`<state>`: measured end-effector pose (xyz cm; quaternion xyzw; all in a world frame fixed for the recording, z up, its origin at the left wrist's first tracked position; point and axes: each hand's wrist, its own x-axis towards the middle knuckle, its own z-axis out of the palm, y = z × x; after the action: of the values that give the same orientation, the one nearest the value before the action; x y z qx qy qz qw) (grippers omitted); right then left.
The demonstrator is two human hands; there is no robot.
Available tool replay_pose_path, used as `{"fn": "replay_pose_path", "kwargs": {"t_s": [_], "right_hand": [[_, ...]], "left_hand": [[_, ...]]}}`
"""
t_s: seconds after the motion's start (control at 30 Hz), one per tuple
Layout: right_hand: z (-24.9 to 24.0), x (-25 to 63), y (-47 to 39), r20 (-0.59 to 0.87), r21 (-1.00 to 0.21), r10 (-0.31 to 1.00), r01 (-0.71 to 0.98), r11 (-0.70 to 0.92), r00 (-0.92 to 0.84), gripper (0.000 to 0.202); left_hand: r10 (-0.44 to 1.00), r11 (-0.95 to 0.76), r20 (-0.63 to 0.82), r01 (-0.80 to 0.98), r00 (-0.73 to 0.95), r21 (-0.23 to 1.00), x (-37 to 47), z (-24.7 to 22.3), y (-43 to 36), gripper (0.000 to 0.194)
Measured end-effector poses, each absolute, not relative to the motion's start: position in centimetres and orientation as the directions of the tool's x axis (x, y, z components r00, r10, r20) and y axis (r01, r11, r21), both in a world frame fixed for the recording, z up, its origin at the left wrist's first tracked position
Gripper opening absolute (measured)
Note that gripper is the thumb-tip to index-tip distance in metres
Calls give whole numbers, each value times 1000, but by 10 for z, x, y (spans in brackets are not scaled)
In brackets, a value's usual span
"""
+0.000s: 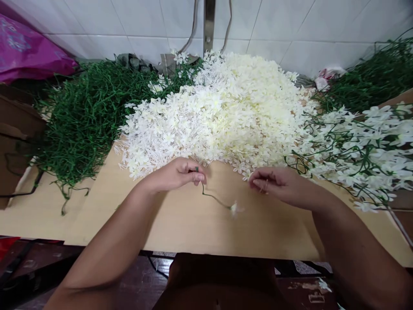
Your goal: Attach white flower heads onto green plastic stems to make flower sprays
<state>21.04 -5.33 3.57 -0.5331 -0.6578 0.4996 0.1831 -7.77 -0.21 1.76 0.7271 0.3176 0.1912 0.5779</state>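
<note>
In the head view, my left hand (182, 174) pinches a thin green artificial flower stem (215, 198) between thumb and fingers. The stem bends down to the right and carries one white blossom (235, 209), slightly blurred, at its far end. My right hand (284, 186) is closed in a pinch at the front edge of a big heap of loose white and cream artificial blossoms (251, 116). Whatever lies between its fingertips is too small to make out. Both hands hover above the tan board (193, 228), apart from each other.
Green stems (87, 112) are piled on the left, with more stems (371, 82) at the far right. Stemmed white flowers (377, 146) lie in a bunch on the right. A purple bag (32, 47) sits at the back left, against the tiled wall (148, 21).
</note>
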Motion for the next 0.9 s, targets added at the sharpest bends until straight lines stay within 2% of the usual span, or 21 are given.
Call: {"fn": "replay_pose_path", "kwargs": {"t_s": [0.07,0.17,0.23,0.3,0.4,0.5,0.57,0.63,0.77,0.83,0.9], "right_hand": [[35,197,-44,-109,-762,947,637,115,-301,14],[25,159,-29,85,-673,906,647,359,-415,16],[14,133,-20,133,-470,860,733,492,-493,21],[2,118,-14,129,-303,846,791,531,-518,21],[-12,114,-9,185,-215,849,823,526,-495,21],[-19,121,-9,298,-260,821,786,561,-487,21],[-19,124,-9,380,-355,800,726,590,-465,22],[-16,126,-10,434,-484,812,659,576,-391,20],[-8,128,-11,412,-717,889,532,451,-199,7],[-5,129,-13,357,-797,922,468,383,-147,5],[-4,129,-14,305,-850,944,411,330,-128,6]], "left_hand": [[603,-120,-165,294,780,948,-75,13,-1,25],[583,-185,-169,333,794,925,-70,7,-2,21],[603,-223,-138,333,786,916,-68,5,-1,19],[637,-251,-110,340,763,906,-70,5,0,20],[746,-275,-37,357,665,893,-74,4,4,22],[866,-354,126,415,485,838,-76,-1,8,21],[863,-469,255,506,435,724,-75,-5,9,18],[818,-573,344,594,461,566,-71,-10,9,17],[766,-635,379,702,520,321,-61,-14,12,22],[765,-632,368,727,529,269,-57,-13,14,22],[776,-617,357,740,519,266,-57,-11,16,22]]}}
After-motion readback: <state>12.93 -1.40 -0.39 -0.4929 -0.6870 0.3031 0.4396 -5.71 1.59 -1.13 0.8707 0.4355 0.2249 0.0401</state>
